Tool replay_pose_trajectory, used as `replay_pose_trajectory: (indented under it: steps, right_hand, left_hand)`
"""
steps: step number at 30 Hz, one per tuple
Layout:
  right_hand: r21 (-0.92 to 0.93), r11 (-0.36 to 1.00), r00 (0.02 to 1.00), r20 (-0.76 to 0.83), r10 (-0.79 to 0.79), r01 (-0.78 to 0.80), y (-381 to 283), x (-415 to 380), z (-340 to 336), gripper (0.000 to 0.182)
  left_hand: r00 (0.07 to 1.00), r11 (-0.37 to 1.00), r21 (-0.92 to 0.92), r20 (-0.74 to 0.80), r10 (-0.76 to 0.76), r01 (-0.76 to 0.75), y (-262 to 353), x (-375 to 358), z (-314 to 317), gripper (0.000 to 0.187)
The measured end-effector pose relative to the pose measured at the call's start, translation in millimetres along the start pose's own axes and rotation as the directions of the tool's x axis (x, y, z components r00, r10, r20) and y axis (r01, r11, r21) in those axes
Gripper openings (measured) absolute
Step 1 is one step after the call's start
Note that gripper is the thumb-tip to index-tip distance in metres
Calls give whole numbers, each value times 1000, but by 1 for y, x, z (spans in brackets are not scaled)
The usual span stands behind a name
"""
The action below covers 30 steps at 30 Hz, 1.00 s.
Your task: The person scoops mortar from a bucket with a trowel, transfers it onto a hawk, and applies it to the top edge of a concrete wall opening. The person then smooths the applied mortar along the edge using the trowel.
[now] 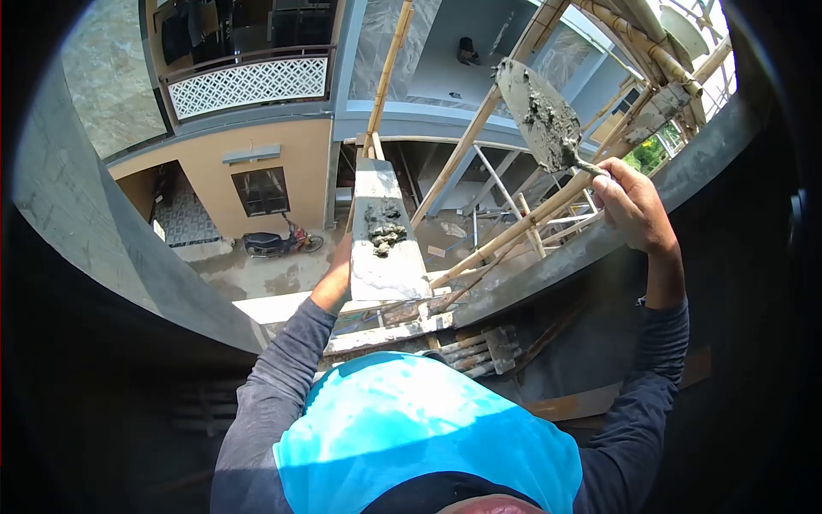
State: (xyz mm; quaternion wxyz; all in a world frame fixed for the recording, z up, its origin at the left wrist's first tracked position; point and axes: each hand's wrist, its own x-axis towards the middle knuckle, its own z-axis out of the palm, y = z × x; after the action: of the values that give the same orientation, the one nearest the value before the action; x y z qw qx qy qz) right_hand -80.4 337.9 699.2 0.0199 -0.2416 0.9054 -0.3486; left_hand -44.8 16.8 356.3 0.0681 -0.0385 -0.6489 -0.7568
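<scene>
My left hand (340, 264) is under a long pale mortar board (377, 278), holding it up in front of my chest; the board hides my fingers. A lump of wet grey mortar (385, 233) lies on the middle of its upper face. Raised to the right, my right hand (634, 206) is closed around the handle of a pointed trowel (521, 92). Wet mortar is smeared over the trowel's blade, thickest toward the handle. The blade points up and to the left, apart from the board.
Grey rendered wall edges (556, 267) curve along both sides of the opening. Bamboo scaffold poles (479, 124) cross ahead and on the right. A wooden plank (282, 306) lies below the board. Far down, a motorbike (282, 240) stands beside a building with a white balcony railing (248, 88).
</scene>
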Motion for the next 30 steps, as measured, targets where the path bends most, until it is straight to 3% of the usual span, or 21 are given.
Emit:
replay_pose_trajectory:
  steps: [2, 3, 4, 6, 8, 10, 11, 16, 18, 19, 20, 21, 22, 23, 24, 26, 28, 30]
  right_hand:
    - [-125, 992, 984, 179, 15, 7, 12, -7, 30, 23]
    - [-229, 969, 979, 201, -44, 91, 18, -11, 42, 23]
    - [-330, 928, 969, 224, -100, 172, 23, -14, 52, 23]
    - [-493, 785, 921, 103, -375, 375, 24, -22, 75, 24]
    - [-655, 639, 868, 53, -493, 403, 25, -26, 88, 27]
    - [-795, 459, 848, 125, -515, 396, 21, -30, 95, 30]
    - [-792, 433, 831, 162, -533, 431, 26, -30, 97, 33]
    - [-786, 464, 846, 134, -516, 408, 20, -32, 79, 26]
    - [-611, 711, 927, 109, -360, 348, 23, -29, 67, 24]
    - [-481, 823, 949, 240, -206, 301, 20, -27, 61, 28]
    - [-466, 859, 898, 440, 16, 213, 13, -24, 54, 32]
    - [-395, 894, 836, 547, 42, 213, 16, -23, 55, 33]
    - [-325, 924, 763, 644, 60, 202, 23, -21, 58, 34]
    - [-267, 925, 724, 690, -11, 269, 31, -19, 62, 35]
    - [-273, 926, 732, 682, -5, 261, 34, -16, 64, 35]
    - [-314, 894, 790, 609, -68, 319, 36, -10, 65, 33]
    - [-367, 890, 830, 558, -23, 272, 39, -11, 66, 32]
    - [-445, 799, 873, 448, -193, 405, 44, -15, 69, 31]
  left_hand:
    - [999, 991, 125, -16, 41, -39, 42, -8, 11, 31]
    - [997, 997, -21, -26, 70, -71, 43, -9, 14, 33]
    - [998, 985, 160, -16, 65, -61, 39, -3, 10, 34]
    - [996, 960, 269, -12, 86, -80, 33, 1, 11, 35]
    - [996, 963, 258, -31, 83, -73, 56, -4, 20, 36]
    - [995, 966, 247, -49, 85, -70, 70, -5, 26, 37]
    - [997, 972, 228, -46, 60, -48, 72, -4, 28, 37]
    - [996, 959, 281, -79, 51, -26, 65, -3, 30, 37]
    - [992, 954, 297, -109, 61, -26, 51, 1, 25, 35]
    - [990, 963, 262, -109, 93, -62, 46, 3, 22, 34]
    - [986, 969, 226, -105, 126, -100, 42, 5, 21, 34]
    - [976, 933, 331, -105, 189, -145, 58, 0, 27, 32]
    - [985, 969, 224, -110, 130, -103, 64, 2, 30, 33]
    - [970, 943, 249, -44, 237, -219, 64, 3, 31, 34]
    - [942, 906, 264, 26, 335, -330, 62, 3, 31, 35]
    - [775, 679, 399, 156, 612, -616, 60, 4, 34, 38]
    - [690, 577, 412, 211, 693, -705, 57, 6, 35, 36]
    - [723, 620, 408, 170, 670, -670, 56, 1, 39, 35]
